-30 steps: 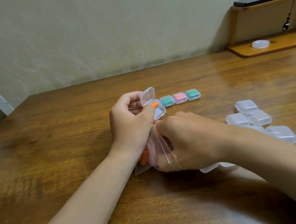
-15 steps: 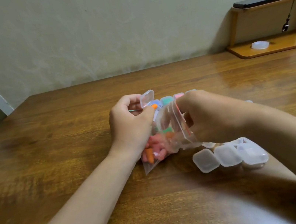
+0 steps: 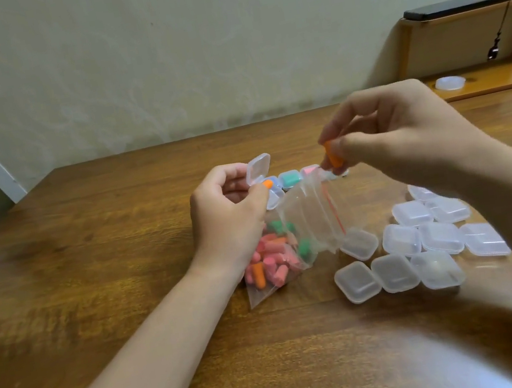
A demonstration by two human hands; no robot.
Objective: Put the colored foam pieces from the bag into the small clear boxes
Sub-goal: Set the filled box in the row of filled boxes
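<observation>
- Step in hand: carrying one foam piece from bag to box, approx. mid-way of the transfer.
- Pinching an orange foam piece [image 3: 330,156] w/ right grip [image 3: 407,139], thumb and fingertips narrow on it, up in the air just above the mouth of the bag [image 3: 302,220].
- Holding an open clear box [image 3: 270,194] w/ left grip [image 3: 227,213], fingers curled round it, lid up toward the far side. Thumb on a second orange piece [image 3: 267,184] at the box rim.
- Heel of left grip just over left edge of bag; pinning it or not, cannot tell.
- Bag lying on the table [image 3: 108,267] between both arms, mouth open toward the right. Many pink, some green and orange pieces [image 3: 272,260] in its near-left end.
- On far side, a row of closed filled boxes: green box [image 3: 290,179] and pink box [image 3: 309,170] visible, rest of row hidden behind right grip.
- At near right, a group of closed clear boxes [image 3: 423,241], looking empty, touching each other, well apart from left grip.
- Judged progress: early, w/ few boxes filled and most pieces in the bag.
- Next move, prob.: bringing right grip left and a bit down to the open box, then setting the piece in beside the first one w/o knocking the lid. After that, opening the pinch and pressing the lid shut.
- Calls for small, exact placing into a little opening partly covered by left thumb, so prob. shifting that thumb first.
- Risk of the soft piece springing out, and of the bag sliding if not held.
</observation>
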